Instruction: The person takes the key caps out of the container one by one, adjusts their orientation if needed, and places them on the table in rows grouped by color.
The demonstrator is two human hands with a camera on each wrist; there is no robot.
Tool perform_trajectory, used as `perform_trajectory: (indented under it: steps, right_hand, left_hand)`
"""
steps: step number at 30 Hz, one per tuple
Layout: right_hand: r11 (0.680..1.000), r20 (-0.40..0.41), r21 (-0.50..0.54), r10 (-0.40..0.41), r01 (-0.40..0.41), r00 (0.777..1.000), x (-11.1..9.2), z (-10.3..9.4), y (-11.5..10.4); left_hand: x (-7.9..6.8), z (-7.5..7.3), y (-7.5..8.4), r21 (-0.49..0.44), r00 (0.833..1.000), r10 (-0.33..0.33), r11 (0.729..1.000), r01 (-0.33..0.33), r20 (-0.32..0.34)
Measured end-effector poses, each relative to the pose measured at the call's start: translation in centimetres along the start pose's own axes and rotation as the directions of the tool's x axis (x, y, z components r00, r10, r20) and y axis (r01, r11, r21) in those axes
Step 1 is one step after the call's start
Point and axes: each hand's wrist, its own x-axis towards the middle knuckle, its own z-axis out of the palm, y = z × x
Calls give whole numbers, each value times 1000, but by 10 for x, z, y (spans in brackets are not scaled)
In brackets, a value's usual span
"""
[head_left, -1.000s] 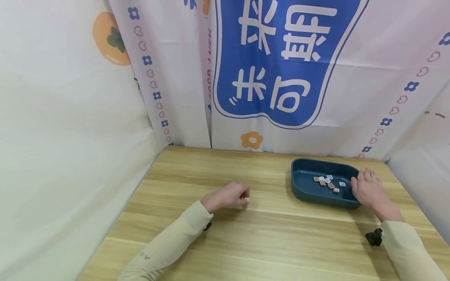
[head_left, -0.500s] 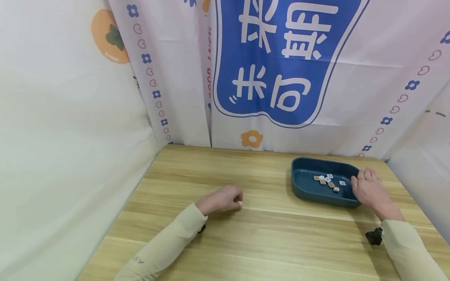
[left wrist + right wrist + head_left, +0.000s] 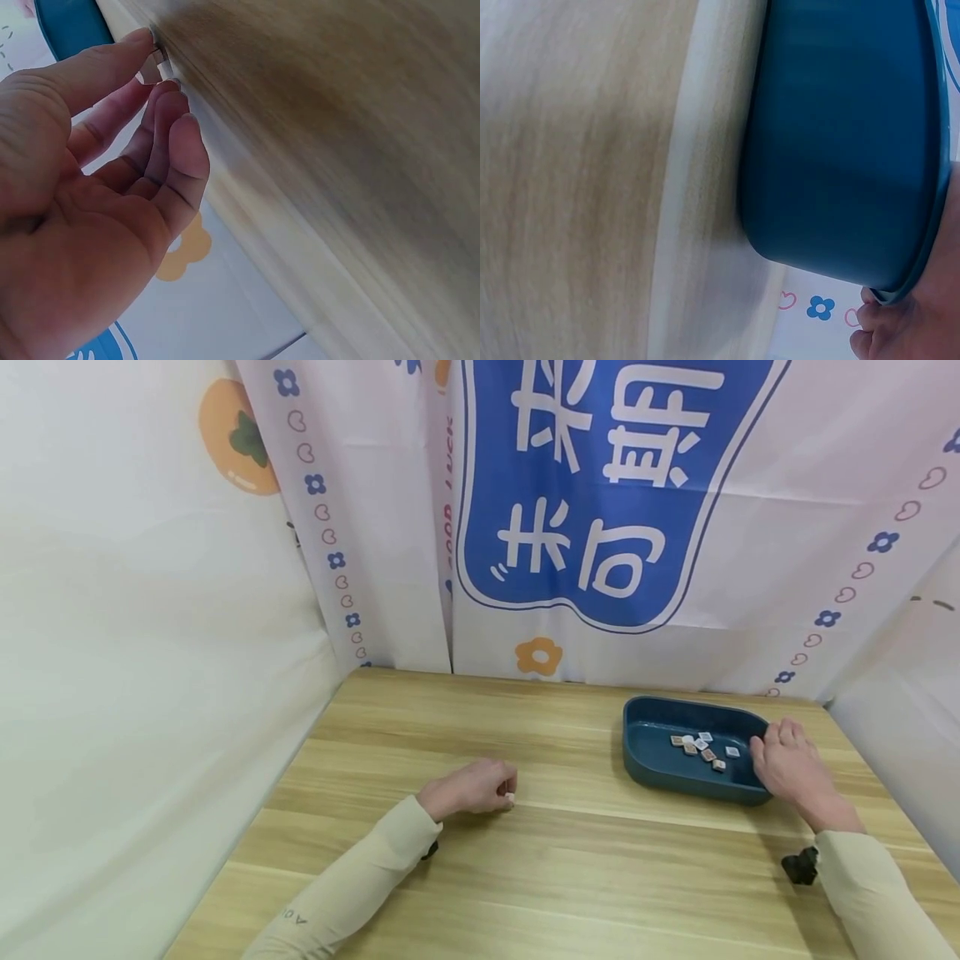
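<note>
Between thumb and fingertips, my left hand [image 3: 472,787] pinches a small white tile [image 3: 150,71] close above the wooden table. The hand covers most of that tile in the head view. At the right, a dark blue tray [image 3: 693,784] stands on the table. Several small square tiles [image 3: 708,755], some white and some brownish, lie loosely inside it. My right hand [image 3: 795,767] holds the tray's right end by the rim, thumb at the inner side. In the right wrist view, only part of that hand [image 3: 922,322] shows beside the rim.
The wooden table [image 3: 570,877] reaches back to a printed curtain [image 3: 375,543] with a large blue sign. Pale cloth [image 3: 150,710] hangs along the left side. A dark wrist device [image 3: 801,866] sits under the right sleeve.
My left hand has shifted a little left and nearer with the tile, and barely moved in the last half second. The right hand and tray have stayed in place.
</note>
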Motion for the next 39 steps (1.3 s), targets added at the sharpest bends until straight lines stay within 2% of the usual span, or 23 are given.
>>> perform_trajectory:
  steps: [7,11,16,20,34,39]
  right_hand:
    - [1000,15,1,9,-9,1000,1,-1,1]
    - [1000,8,1,2,-2,1000,0,-1,1]
    - [1000,-1,9,2,-2,1000,-1,-2,-1]
    - [1000,-2,7,2,-2,1000,0,-1,-2]
    - [1000,-8,-19,-4,4,1000,1,-4,-4]
    - [1000,7,-14,5,-5,1000,-1,-5,-5]
  left_hand:
    - [1,-2,1,-9,999,-7,1000,7,31]
    - [3,-9,3,-46,999,0,999,2,49]
    - [6,-19,7,-63,999,25,998,-23,32]
    - [10,-25,13,-42,999,41,998,-40,16]
    - [38,-43,45,-2,987,158,987,-158,-28]
    - [49,-44,57,27,981,190,982,-189,-46]
